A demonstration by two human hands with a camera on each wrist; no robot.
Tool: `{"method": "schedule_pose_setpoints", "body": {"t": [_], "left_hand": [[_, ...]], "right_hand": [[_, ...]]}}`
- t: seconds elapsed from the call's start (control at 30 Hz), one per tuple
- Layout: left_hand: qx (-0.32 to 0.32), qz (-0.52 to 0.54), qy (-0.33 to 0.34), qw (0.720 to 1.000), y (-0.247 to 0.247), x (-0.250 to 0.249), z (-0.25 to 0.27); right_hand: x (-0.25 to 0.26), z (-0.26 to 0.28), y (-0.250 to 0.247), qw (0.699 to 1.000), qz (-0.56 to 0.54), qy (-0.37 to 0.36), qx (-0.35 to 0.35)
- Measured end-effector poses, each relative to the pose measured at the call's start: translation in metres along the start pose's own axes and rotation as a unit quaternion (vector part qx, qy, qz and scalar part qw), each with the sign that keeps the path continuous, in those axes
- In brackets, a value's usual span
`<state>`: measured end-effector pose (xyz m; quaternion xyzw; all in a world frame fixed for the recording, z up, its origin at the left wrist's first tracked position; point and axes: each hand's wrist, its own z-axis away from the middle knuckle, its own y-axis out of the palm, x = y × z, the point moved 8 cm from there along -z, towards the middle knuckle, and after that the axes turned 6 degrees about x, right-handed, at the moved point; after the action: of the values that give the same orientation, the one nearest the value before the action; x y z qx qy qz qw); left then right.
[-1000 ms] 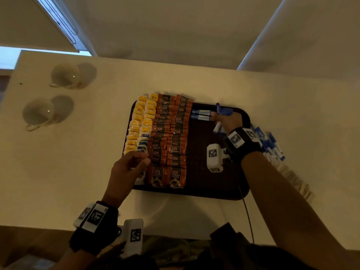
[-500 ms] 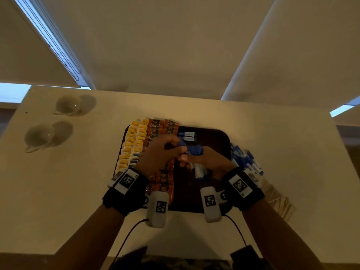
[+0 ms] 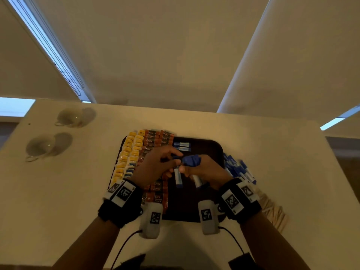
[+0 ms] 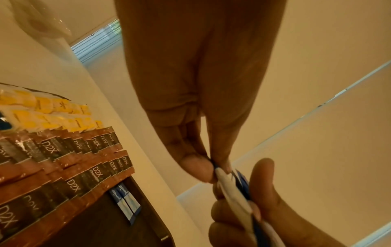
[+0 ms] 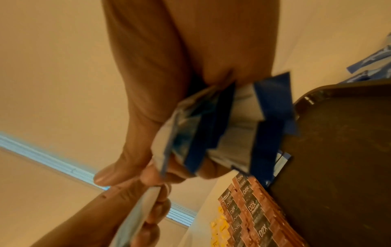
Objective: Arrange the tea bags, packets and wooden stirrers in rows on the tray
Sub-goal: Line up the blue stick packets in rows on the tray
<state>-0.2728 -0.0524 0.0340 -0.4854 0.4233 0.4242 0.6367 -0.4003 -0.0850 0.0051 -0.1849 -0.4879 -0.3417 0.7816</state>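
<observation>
A dark tray [image 3: 204, 149] carries rows of yellow tea bags [image 3: 128, 151], rows of brown D2X packets [image 3: 155, 141] and two blue-and-white packets [image 3: 182, 146] laid side by side at the far end. Over the tray's middle my right hand [image 3: 187, 168] grips a bundle of blue-and-white packets [image 3: 191, 160]; the right wrist view shows this bundle [image 5: 222, 130] fanned in my right hand [image 5: 160, 168]. My left hand [image 3: 178, 161] meets it. In the left wrist view my left hand [image 4: 213, 168] pinches the top of one packet [image 4: 232, 192] in the bundle between thumb and forefinger.
Two white cups [image 3: 68, 117] [image 3: 41, 147] stand at the table's far left. A loose heap of blue packets [image 3: 237, 168] lies on the table right of the tray, with wooden stirrers [image 3: 272, 211] nearer me. The tray's right half is bare.
My left hand has left the tea bags at the tray's near left; my right hand came back from the far end. They met over the tray, and the left now pinches a packet.
</observation>
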Motion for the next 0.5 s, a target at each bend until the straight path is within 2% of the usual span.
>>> {"method": "schedule_pose_setpoints", "body": {"t": [0.17,0.37,0.5], "left_hand": [[-0.005,0.030,0.007,1.000,0.001,-0.006,0.000],[0.013,-0.012,-0.017,1.000,0.003,0.007,-0.002],[-0.037,-0.001,-0.018,0.999,-0.007,0.010,0.003]], "right_hand": [[0.008,0.000,0.007,0.999,0.035,-0.004,0.029],[0.010,0.004,0.011,0.998,0.058,-0.010,0.024],[0.001,0.015,-0.002,1.000,-0.008,-0.006,-0.016]]}}
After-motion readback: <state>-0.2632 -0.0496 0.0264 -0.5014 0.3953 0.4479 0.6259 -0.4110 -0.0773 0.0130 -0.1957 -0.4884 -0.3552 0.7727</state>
